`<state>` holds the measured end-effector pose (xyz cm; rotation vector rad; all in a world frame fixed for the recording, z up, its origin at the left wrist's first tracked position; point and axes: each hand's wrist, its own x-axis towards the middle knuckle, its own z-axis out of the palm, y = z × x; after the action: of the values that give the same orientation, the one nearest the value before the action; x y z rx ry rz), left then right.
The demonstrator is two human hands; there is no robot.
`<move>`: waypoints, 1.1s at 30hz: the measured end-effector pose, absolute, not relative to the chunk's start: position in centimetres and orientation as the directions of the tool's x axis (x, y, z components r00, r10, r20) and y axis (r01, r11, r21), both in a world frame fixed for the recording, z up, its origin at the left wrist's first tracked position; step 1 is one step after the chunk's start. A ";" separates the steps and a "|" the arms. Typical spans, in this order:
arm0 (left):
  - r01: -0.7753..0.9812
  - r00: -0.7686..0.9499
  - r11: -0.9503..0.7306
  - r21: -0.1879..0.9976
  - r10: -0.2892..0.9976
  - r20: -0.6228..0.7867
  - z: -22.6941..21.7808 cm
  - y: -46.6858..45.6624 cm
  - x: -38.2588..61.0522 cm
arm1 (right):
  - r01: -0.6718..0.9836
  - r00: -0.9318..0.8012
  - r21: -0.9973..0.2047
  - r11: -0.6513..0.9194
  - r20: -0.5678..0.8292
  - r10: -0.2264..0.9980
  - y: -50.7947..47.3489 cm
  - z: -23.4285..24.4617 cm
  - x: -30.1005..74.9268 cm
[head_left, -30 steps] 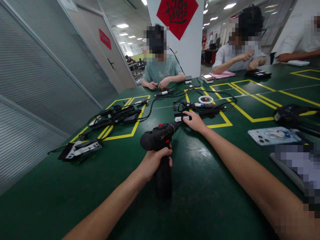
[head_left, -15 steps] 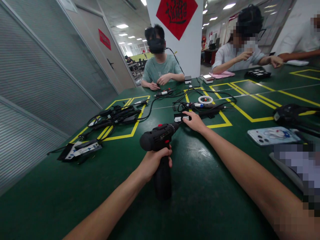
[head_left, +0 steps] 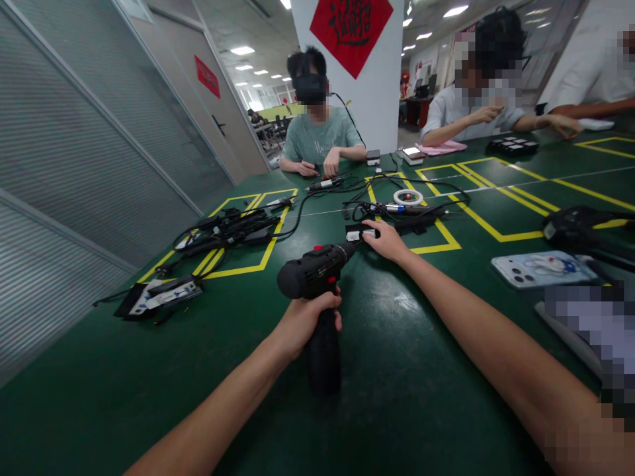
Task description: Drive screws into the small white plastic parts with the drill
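My left hand (head_left: pixel 305 320) is wrapped round the grip of a black cordless screwdriver (head_left: pixel 315 277), whose nose points away from me at a small black part with a white label (head_left: pixel 358 233) lying on the green table (head_left: pixel 198 370). My right hand (head_left: pixel 387 241) rests on that part from the right, its fingers pressed onto it and holding it down. The screwdriver's tip meets the part at its near left edge.
Black cables and adapters (head_left: pixel 228 228) lie in a yellow-taped box at the left, and more cables with a white tape ring (head_left: pixel 408 197) lie beyond my right hand. A phone (head_left: pixel 540 268) lies at the right. Two people sit across the table, working.
My hands and the screwdriver have stayed put. The people across the table have shifted their hands a little.
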<state>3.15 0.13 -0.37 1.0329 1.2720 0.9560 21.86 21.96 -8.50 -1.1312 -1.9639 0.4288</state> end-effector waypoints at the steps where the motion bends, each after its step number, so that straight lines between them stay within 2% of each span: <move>1: 0.002 0.069 0.271 0.963 0.960 -0.270 -0.3 0.1 3.2 | 0.563 -0.270 -0.624 0.542 0.480 0.834 22.0 -8.5 21.9; 33: -0.007 0.089 0.280 0.960 0.956 -0.279 -0.5 0.2 3.1 | 0.568 -0.273 -0.621 0.540 0.477 0.835 21.9 -8.4 22.0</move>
<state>3.10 0.18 -0.52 1.0251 1.2525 0.9467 21.95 21.92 -8.43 -1.1364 -1.9727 0.4209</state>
